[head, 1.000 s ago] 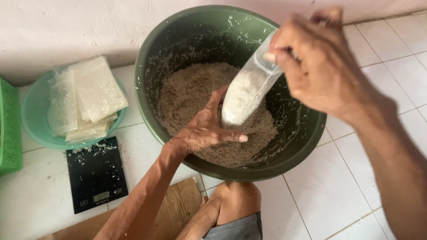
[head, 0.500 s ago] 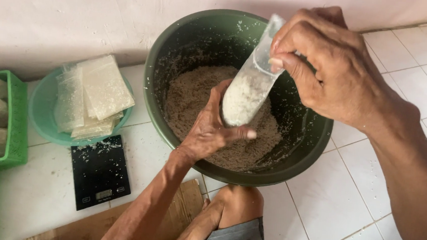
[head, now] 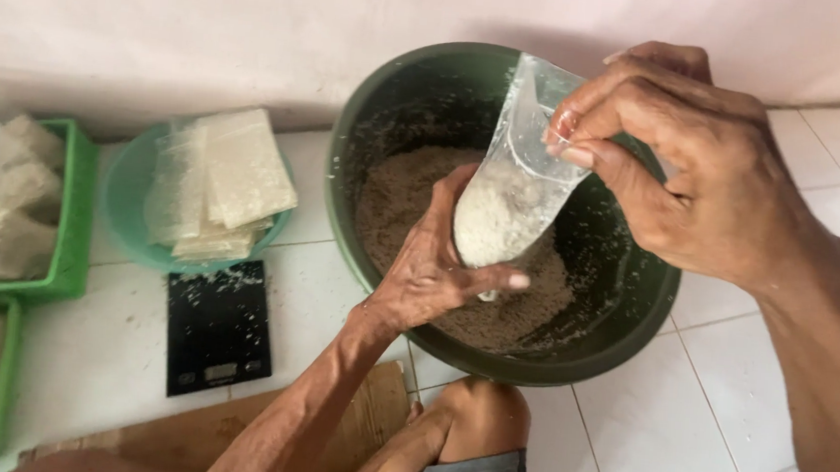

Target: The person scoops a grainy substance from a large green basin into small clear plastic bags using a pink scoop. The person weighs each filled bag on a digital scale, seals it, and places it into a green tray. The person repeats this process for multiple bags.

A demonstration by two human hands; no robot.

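Clear plastic bag (head: 511, 198), partly filled with white grain, held tilted over the dark green basin (head: 630, 330) of brownish grain. Right hand (head: 686, 166), fingers pinched on the bag's open top at 1 o'clock; left hand (head: 433, 266), fingers cupped beneath its filled end. Black scale (head: 219, 325) at 9 o'clock, teal bowl (head: 127, 196) of filled packets beyond it.

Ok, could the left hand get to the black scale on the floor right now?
Probably not at once: the left hand is cupped under the plastic bag over the bowl. Otherwise, nothing blocks the scale nearby.
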